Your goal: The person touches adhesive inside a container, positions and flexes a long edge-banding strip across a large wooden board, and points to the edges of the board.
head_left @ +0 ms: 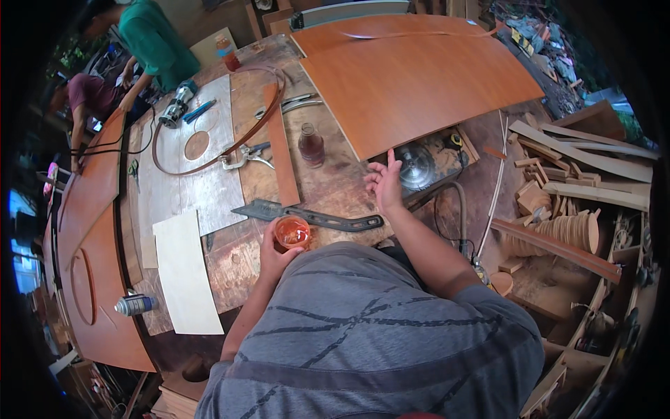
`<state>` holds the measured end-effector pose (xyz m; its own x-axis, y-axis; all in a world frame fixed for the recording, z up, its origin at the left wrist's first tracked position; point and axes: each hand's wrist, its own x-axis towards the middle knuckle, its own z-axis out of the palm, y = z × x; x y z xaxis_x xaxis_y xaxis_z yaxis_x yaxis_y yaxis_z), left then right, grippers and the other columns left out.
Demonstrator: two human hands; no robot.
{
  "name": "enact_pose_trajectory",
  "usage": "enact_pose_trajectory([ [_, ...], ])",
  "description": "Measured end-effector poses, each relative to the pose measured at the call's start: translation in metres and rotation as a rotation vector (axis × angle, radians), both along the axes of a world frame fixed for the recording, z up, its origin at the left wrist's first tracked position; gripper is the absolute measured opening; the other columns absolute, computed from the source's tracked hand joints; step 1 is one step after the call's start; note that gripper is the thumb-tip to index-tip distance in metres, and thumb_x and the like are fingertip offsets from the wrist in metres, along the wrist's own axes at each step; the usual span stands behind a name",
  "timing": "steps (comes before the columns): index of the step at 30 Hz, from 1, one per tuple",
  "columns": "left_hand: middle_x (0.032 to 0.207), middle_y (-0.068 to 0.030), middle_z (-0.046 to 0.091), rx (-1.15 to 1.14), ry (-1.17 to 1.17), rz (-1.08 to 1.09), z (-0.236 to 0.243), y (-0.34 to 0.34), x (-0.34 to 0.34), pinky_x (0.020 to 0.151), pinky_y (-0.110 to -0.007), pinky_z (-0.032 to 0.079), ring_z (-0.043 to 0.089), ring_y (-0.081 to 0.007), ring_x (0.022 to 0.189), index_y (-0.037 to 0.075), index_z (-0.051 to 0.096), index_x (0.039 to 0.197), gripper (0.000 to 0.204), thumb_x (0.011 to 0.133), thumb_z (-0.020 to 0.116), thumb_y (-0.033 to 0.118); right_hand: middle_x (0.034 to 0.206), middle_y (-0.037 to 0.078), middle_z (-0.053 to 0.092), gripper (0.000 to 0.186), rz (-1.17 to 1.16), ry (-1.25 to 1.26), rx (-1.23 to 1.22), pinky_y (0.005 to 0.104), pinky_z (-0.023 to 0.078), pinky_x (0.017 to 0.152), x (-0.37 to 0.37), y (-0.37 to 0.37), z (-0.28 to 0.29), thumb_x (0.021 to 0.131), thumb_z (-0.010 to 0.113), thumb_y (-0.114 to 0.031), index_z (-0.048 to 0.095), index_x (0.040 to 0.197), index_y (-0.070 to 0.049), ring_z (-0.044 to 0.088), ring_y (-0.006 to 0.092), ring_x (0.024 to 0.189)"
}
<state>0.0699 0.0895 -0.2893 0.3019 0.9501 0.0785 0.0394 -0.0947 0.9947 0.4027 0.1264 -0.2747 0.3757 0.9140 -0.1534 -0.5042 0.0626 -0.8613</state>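
Left fingers [269, 236] round one cup [292, 232], right fingers [392, 165] half-spread, perhaps against one panel [419, 84].

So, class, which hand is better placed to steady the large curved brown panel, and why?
Probably the right hand: it is empty, at the near edge of the panel. The left hand is curled around a cup of reddish liquid.

Before me on the workbench [333, 187], a long tool [310, 216] lies just beyond the glass [292, 231] in my left hand [273, 253]; behind it stands a bottle [311, 146]. My right hand [386, 187] is at the near edge of a large panel [419, 84]. Leftward, a flat sheet [222, 171] bears a power tool [177, 105]; a board [187, 279] lies nearer me, right of a spray can [135, 304].
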Motion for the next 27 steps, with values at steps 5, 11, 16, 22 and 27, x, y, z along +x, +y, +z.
enact_pose_trajectory([
  [5,0.131,-0.0140,0.054,0.057,0.117,0.010,0.008,0.001,0.000,0.104,-0.035,0.044,0.055,-0.0226,0.121,0.000,0.038,0.138,0.089,0.064,0.087,0.008,0.107,0.010,0.052,0.074,-0.009,-0.088,-0.042,0.0220,0.047,0.055,-0.002,0.006,-0.003,0.100,0.029,-0.060,0.003,0.156,-0.020,0.054,0.0110,0.072],
  [11,0.130,-0.0135,0.055,0.030,0.078,0.010,0.002,0.001,0.000,0.104,-0.035,0.044,0.055,-0.0226,0.122,0.000,0.039,0.138,0.090,0.064,0.088,0.010,0.111,0.011,0.051,0.075,0.050,-0.266,-0.114,0.0217,0.047,0.055,-0.014,0.006,-0.002,0.100,0.028,-0.060,-0.003,0.156,-0.021,0.054,0.0108,0.075],
  [16,0.130,-0.0135,0.055,0.051,0.148,0.015,0.009,0.001,0.000,0.104,-0.035,0.043,0.055,-0.0227,0.122,0.000,0.041,0.137,0.090,0.063,0.089,0.012,0.108,0.010,0.053,0.076,0.069,-0.284,-0.124,0.0207,0.047,0.053,-0.029,0.008,0.000,0.100,0.032,-0.059,0.001,0.156,-0.019,0.055,0.0093,0.074],
  [22,0.130,-0.0136,0.055,-0.006,0.038,0.003,0.012,-0.001,0.004,0.104,-0.035,0.044,0.055,-0.0229,0.122,0.000,0.039,0.138,0.090,0.064,0.088,0.009,0.103,0.006,0.055,0.068,0.098,-0.403,-0.160,0.0198,0.044,0.052,-0.036,0.000,0.015,0.102,0.037,-0.051,0.015,0.153,-0.012,0.055,0.0079,0.072],
  [27,0.130,-0.0138,0.055,0.006,0.046,-0.008,0.011,0.001,0.004,0.104,-0.035,0.044,0.055,-0.0231,0.122,-0.001,0.038,0.138,0.090,0.064,0.088,0.008,0.101,0.006,0.054,0.061,0.139,-0.479,-0.104,0.0199,0.043,0.051,-0.017,-0.009,-0.004,0.104,0.038,-0.045,0.024,0.152,-0.011,0.054,0.0076,0.068],
])
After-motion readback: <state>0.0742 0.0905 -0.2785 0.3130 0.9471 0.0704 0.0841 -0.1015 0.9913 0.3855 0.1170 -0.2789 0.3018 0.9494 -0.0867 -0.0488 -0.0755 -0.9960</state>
